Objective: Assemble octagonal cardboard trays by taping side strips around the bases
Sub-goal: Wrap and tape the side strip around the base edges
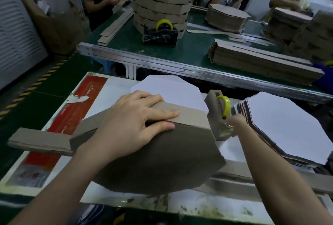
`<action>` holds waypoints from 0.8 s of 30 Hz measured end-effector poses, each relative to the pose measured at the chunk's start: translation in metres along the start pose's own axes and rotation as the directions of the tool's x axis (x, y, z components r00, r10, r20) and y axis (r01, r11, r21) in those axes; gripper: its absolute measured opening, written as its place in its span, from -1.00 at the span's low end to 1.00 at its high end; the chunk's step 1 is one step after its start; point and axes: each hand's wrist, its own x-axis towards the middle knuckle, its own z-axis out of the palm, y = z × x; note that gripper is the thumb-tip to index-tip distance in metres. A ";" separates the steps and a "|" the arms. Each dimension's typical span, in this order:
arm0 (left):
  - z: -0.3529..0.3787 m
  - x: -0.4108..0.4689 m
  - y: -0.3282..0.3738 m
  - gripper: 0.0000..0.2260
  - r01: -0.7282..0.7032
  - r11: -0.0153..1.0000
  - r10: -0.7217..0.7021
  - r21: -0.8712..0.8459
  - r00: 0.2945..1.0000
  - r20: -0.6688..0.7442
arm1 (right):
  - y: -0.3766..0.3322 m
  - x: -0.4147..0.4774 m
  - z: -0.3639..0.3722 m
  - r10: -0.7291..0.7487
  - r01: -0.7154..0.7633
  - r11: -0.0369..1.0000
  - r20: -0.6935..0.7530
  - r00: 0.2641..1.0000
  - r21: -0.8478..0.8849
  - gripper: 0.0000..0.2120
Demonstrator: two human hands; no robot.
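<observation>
The left hand (137, 122) lies flat, fingers straight, pressing a side strip (191, 116) against the edge of a brown octagonal base (162, 161). The base sits tilted in the middle of the white table (108, 88), and the strip is bent along its far edge. The right hand (234, 124) is at the front of the tape dispenser (213, 115), just beside the base, with its fingers closed on the end of the tape. The yellow tape roll (225, 105) sits on top of the dispenser. A white octagonal sheet (171, 88) lies behind the base, and a stack of bases (281, 125) lies to the right. Loose strips (39, 142) lie at the left. On the green bench (180, 53) beyond stands a pile of finished trays (160, 3).
</observation>
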 end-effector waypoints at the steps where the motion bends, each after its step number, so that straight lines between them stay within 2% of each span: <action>1: 0.001 0.004 0.002 -0.63 0.004 1.000 -0.004 0.005 1.000 0.001 | 0.001 0.008 0.001 -0.016 0.016 0.999 0.008 1.000 -0.050 -0.70; 7: 0.011 0.021 0.013 -0.64 0.016 0.998 -0.016 0.061 1.000 0.002 | 0.012 0.042 0.005 0.068 -0.068 0.998 0.081 0.994 -0.009 -0.78; 10: 0.015 0.025 0.013 -0.66 0.024 0.998 -0.023 0.066 1.000 -0.019 | 0.011 0.058 0.003 0.106 -0.122 0.982 0.114 0.988 0.145 -0.73; 13: 0.018 0.027 0.013 -0.67 0.026 0.998 -0.024 0.052 0.999 -0.038 | 0.014 0.067 -0.003 0.138 -0.178 0.932 0.145 0.980 0.317 -0.87; 15: 0.019 0.028 0.013 -0.68 0.018 0.999 -0.016 0.045 0.999 -0.051 | 0.019 0.069 -0.006 0.150 -0.202 0.864 0.147 0.978 0.461 -0.83; 19: 0.020 0.031 0.014 -0.65 -0.006 0.999 0.009 0.052 0.998 -0.063 | 0.024 0.057 -0.006 0.169 -0.143 0.608 0.048 0.984 0.781 -0.89; 24: 0.020 0.031 0.013 -0.64 -0.019 0.998 0.022 0.059 0.998 -0.057 | 0.053 0.030 0.009 0.088 -0.037 0.450 -0.003 0.996 0.892 -0.83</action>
